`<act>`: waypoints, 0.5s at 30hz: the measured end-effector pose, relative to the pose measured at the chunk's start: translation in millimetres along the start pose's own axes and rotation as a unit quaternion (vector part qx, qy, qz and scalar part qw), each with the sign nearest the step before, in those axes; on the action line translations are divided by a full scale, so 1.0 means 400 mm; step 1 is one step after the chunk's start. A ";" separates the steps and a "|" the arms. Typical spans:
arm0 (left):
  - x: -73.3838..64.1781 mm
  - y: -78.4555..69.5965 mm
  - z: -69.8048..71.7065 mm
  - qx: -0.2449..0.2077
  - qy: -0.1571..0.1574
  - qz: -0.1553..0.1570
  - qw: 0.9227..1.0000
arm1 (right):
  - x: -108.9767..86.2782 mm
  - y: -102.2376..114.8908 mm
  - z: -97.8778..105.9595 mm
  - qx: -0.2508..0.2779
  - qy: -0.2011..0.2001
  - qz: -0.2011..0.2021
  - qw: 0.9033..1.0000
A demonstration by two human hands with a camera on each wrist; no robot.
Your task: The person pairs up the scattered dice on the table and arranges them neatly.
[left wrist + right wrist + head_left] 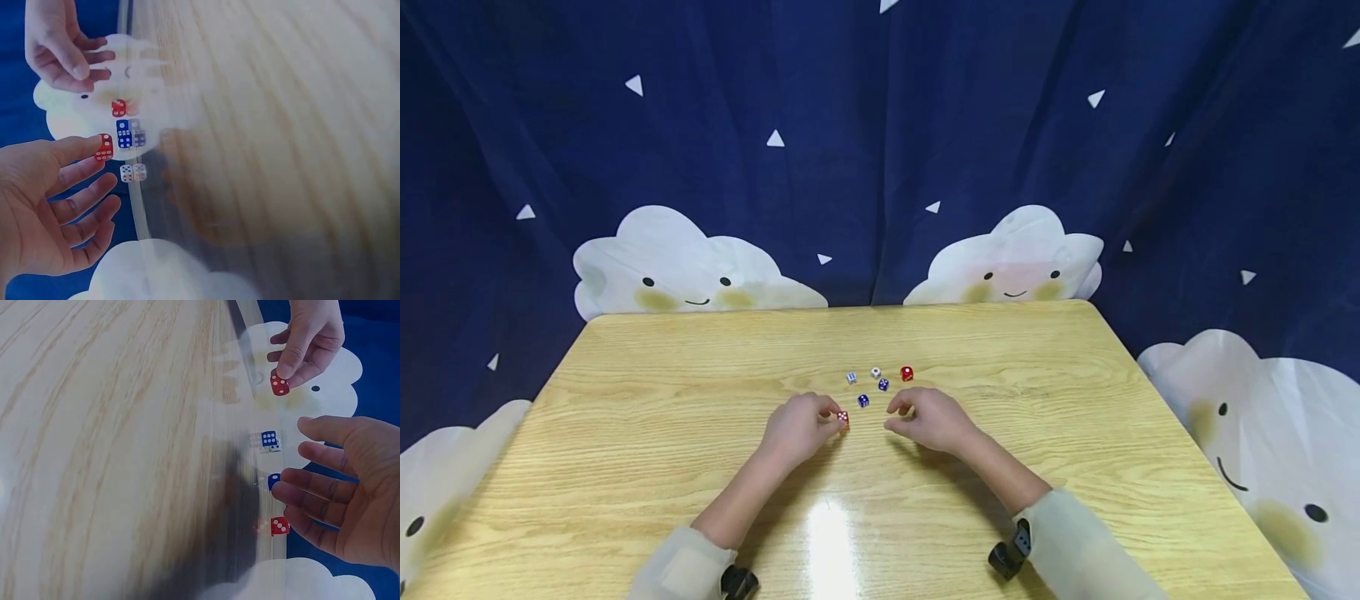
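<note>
Near the middle of the pale wooden tabletop (662,358), 12 o'clock pointing away from the person: left hand (797,427) pinches the held red die (843,417) between thumb and index fingertip, narrow grip, other fingers loosely bent. Left wrist view suggests the die is clear of the wood. Fingertip hold probably owes to the small size; it also leaves pips readable. Just beside it, at its 2 o'clock, lies the near blue die (863,401). With that blue one as dial centre: left white die (852,377) at 11, right white die (876,372) at 1, far blue die (883,384) at 2, loose red die (907,373) farther out, also at 2. All five look apart, each flat on a face; such gaps likely let fingertips get round them. Right hand (934,419) between 3 and 4 o'clock, thumb and index finger wide apart, nothing between. That curve would suit small pieces. Hands flank the cluster from opposite sides, presumably so neither blocks the other.
</note>
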State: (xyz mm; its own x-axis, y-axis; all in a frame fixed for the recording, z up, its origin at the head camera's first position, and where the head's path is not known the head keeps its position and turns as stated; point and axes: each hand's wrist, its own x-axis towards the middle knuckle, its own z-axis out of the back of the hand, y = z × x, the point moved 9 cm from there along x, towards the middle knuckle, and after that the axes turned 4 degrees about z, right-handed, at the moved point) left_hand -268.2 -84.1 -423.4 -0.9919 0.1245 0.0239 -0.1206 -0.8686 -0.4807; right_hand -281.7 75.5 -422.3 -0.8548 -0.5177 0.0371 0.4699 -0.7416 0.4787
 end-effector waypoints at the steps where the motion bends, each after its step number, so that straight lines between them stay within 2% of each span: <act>1: -0.002 -0.003 -0.001 0.000 0.000 -0.003 1.000 | 0.001 0.001 -0.001 0.000 0.001 0.001 1.000; 15: -0.025 -0.036 -0.019 -0.003 0.012 -0.041 0.999 | -0.001 0.021 -0.016 0.010 0.004 0.016 1.000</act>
State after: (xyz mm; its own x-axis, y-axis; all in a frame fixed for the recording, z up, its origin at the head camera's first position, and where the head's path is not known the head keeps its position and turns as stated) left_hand -256.4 -69.1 -423.5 -0.9777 0.2059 0.0421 -0.2003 -0.8520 -0.4836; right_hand -276.0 66.5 -423.8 -0.8380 -0.5438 0.0457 0.4917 -0.7160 0.4956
